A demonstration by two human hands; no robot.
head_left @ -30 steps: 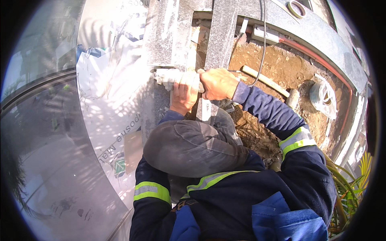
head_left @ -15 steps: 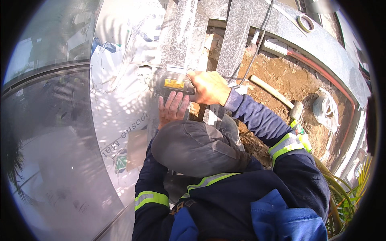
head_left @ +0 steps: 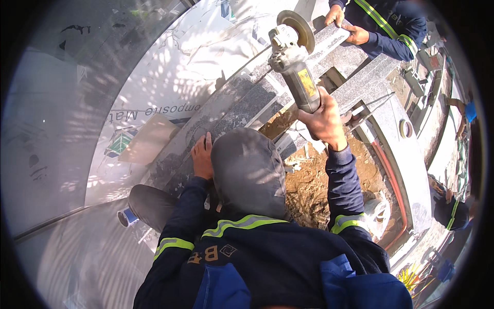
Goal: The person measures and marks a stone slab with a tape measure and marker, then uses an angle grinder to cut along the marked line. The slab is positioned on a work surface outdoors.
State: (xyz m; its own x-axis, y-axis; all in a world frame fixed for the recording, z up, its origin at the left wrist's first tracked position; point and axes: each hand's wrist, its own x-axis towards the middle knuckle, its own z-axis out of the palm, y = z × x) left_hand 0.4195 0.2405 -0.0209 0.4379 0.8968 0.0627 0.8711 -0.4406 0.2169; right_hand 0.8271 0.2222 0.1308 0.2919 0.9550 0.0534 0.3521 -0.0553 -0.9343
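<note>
My right hand [head_left: 327, 121] is wrapped round the dark body of an angle grinder [head_left: 301, 82] with a yellow label. Its pale gear head and round cutting disc [head_left: 299, 30] point away from me, raised over the stone slabs. Fingers spread, my left hand [head_left: 203, 157] rests on the near part of a long grey stone slab [head_left: 177, 149], beside my bent knee [head_left: 249, 170] in dark grey trousers. At the far right end of the slabs, a co-worker's two hands [head_left: 347, 28] hold a grey strip of stone.
Brown soil [head_left: 309, 198] lies right of my knee, with a white plastic bundle [head_left: 378, 216] on it. A tape roll [head_left: 406, 129] sits on a curved grey slab bordering an orange-red pipe [head_left: 391, 180]. Left are white printed sheeting [head_left: 149, 98] and a dark glossy panel [head_left: 56, 129].
My right hand has lifted the grinder away from the slab, disc upward. My left hand has left the grinder's side and lies on stone. The view has turned, bringing a co-worker into sight.
</note>
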